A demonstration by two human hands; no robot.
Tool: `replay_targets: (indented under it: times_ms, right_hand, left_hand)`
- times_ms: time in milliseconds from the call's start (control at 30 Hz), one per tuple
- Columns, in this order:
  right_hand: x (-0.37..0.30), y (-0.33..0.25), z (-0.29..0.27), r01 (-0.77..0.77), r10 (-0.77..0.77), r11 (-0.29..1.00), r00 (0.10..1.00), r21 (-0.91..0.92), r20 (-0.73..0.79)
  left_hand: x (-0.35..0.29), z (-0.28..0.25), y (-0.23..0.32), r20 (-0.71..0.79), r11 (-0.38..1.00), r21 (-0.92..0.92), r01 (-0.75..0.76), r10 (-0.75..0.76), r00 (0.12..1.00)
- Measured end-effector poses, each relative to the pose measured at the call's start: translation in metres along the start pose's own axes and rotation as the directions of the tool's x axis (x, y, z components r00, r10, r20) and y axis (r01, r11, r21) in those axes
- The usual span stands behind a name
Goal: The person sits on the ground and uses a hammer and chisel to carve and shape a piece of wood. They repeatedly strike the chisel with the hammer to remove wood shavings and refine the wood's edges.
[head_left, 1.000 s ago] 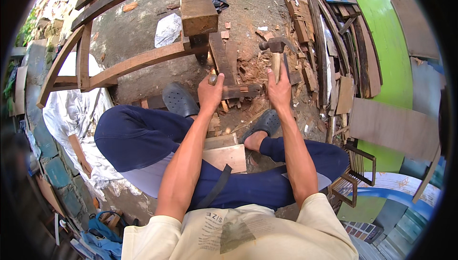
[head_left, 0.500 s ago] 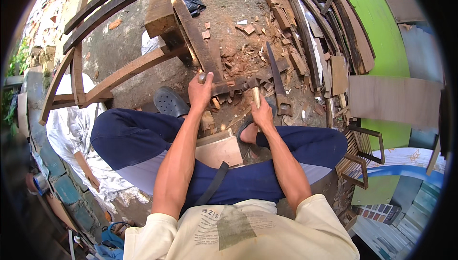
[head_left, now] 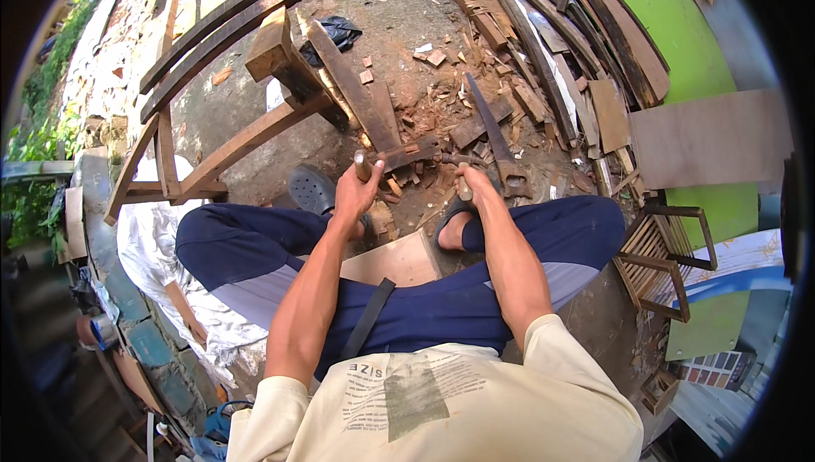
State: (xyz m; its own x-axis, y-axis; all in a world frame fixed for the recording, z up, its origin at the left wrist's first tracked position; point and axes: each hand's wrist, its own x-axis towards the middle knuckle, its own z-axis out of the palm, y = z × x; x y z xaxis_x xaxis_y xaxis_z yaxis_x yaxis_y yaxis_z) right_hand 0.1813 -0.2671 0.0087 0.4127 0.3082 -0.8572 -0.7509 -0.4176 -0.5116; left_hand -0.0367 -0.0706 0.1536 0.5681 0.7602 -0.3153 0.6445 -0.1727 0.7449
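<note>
My left hand [head_left: 352,196] is wrapped around the upright handle of what looks like a chisel [head_left: 362,162]; its blade is hidden. Just beyond it lies a short dark timber [head_left: 409,155] with paler cut wood showing. To the right, my right hand [head_left: 484,184] grips a hammer [head_left: 463,190] by its wooden handle. The hammer head is dark and partly merges with the wood behind it. A longer plank [head_left: 352,80] slopes from a thick wooden block [head_left: 273,46] down toward the timber.
A handsaw [head_left: 491,127] lies right of the timber among wood chips. Curved wooden frame pieces [head_left: 246,148] stand at the left. Stacked boards [head_left: 543,55] line the right side. A flat board [head_left: 395,260] lies between my legs, and a slatted wooden rack [head_left: 658,254] stands at far right.
My right hand has moved slightly right, and the hammer's handle now points more toward me, its head away from the chisel. The left hand keeps its grip. The whole view has shifted a little.
</note>
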Motion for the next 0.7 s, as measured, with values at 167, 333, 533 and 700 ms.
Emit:
replay_targets:
  times_ms: [167, 333, 533, 700]
  right_hand:
    - [-0.017, -0.006, 0.02, -0.037, 0.036, 0.674, 0.999, -0.738, -0.017]
    - [-0.103, -0.106, 0.056, 0.451, -0.437, 0.779, 0.889, -0.436, 0.139]
    - [-0.227, -0.189, 0.033, 0.711, -0.451, 0.374, 0.7, -0.595, 0.554]
    - [-0.255, -0.173, 0.008, 0.617, -0.485, 0.186, 0.734, -0.765, 0.474]
  left_hand:
    - [-0.016, -0.007, 0.036, -0.006, 0.985, 0.153, -0.08, 0.082, 0.997]
    - [-0.003, -0.015, 0.09, 0.143, 0.908, 0.323, -0.265, 0.23, 0.963]
    - [0.01, -0.001, 0.163, 0.518, 0.664, 0.35, -0.661, 0.451, 0.727]
    - [0.022, 0.026, 0.181, 0.711, 0.473, 0.259, -0.842, 0.498, 0.497]
